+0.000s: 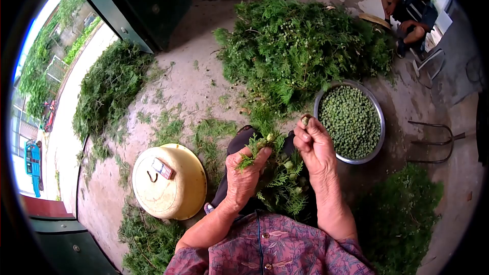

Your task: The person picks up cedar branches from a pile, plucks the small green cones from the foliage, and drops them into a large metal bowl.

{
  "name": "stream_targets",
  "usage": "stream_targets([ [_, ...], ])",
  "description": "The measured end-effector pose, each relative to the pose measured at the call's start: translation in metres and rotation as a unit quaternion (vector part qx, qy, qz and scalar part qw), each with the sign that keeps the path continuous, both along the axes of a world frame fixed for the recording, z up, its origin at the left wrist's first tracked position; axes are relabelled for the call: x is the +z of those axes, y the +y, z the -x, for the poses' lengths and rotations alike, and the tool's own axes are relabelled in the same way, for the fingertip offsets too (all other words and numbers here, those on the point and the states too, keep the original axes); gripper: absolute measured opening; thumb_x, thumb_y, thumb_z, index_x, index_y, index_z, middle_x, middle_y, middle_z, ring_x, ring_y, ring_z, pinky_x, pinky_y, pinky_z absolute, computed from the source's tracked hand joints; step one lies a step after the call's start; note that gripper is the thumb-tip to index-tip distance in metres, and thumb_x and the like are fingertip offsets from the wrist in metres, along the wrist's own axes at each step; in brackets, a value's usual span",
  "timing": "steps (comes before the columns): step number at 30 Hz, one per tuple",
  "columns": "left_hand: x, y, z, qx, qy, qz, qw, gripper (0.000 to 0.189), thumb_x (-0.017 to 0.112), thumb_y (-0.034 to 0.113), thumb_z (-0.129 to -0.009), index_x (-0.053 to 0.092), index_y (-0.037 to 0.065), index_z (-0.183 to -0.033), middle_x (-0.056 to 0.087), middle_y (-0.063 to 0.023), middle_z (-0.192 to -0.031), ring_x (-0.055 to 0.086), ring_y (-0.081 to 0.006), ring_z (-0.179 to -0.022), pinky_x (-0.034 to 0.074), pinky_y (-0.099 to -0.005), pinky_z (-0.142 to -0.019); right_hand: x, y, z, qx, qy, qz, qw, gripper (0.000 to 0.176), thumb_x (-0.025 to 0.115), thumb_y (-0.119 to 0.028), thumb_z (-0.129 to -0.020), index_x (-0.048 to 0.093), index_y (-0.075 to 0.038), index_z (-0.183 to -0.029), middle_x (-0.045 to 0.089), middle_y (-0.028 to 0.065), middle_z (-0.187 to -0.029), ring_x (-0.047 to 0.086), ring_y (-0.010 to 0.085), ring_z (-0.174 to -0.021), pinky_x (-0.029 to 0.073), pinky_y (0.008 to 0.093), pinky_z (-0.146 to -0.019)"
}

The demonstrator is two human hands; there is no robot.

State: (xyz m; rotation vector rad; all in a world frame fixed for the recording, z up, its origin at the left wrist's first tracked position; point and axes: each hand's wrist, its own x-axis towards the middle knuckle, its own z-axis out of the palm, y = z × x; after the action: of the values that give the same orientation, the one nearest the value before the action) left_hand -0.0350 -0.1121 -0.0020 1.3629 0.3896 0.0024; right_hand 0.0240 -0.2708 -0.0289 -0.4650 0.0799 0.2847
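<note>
My left hand (243, 174) grips a green leafy sprig (275, 173) with small round green seed balls on it, held over my lap. My right hand (313, 145) is closed with a single green seed ball (305, 120) pinched at its fingertips, just left of a metal bowl (379, 122). The bowl is full of picked green seed balls (350, 121). A large heap of the same leafy branches (300, 46) lies on the concrete ground right beyond my hands.
An upturned yellow basin (170, 183) with a small box and a hook on top sits at my left. More cuttings lie at left (109, 89), lower left (147, 239) and right (397, 219). Another person (412, 12) sits at the far right. A metal fork (438, 142) lies beside the bowl.
</note>
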Motion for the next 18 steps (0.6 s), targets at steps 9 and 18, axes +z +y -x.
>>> stream_targets([
  [9,-0.011,0.001,-0.004,-0.054,-0.126,-0.218,0.966,0.028,0.067,0.003,-0.077,0.046,0.003,-0.058,0.038,0.0,-0.052,0.029,-0.008,-0.051,0.029,-0.0245,-0.044,0.036,0.003,0.006,0.053,-0.073,0.101,0.991,0.012,0.058,-0.005,-0.084,0.056,-0.003,-0.095,0.056,0.0038,-0.077,0.048,0.0081,-0.058,0.034,0.0176,-0.044],
  [18,-0.008,0.0,-0.003,-0.056,-0.14,-0.18,0.972,0.01,0.066,0.004,-0.078,0.06,0.001,-0.071,0.048,-0.0008,-0.054,0.036,-0.0069,-0.051,0.034,-0.0236,-0.046,0.04,0.015,0.013,-0.001,-0.334,0.552,0.764,0.015,0.061,0.001,-0.078,0.06,-0.001,-0.093,0.051,0.0021,-0.084,0.049,0.0082,-0.06,0.043,0.0204,-0.057],
])
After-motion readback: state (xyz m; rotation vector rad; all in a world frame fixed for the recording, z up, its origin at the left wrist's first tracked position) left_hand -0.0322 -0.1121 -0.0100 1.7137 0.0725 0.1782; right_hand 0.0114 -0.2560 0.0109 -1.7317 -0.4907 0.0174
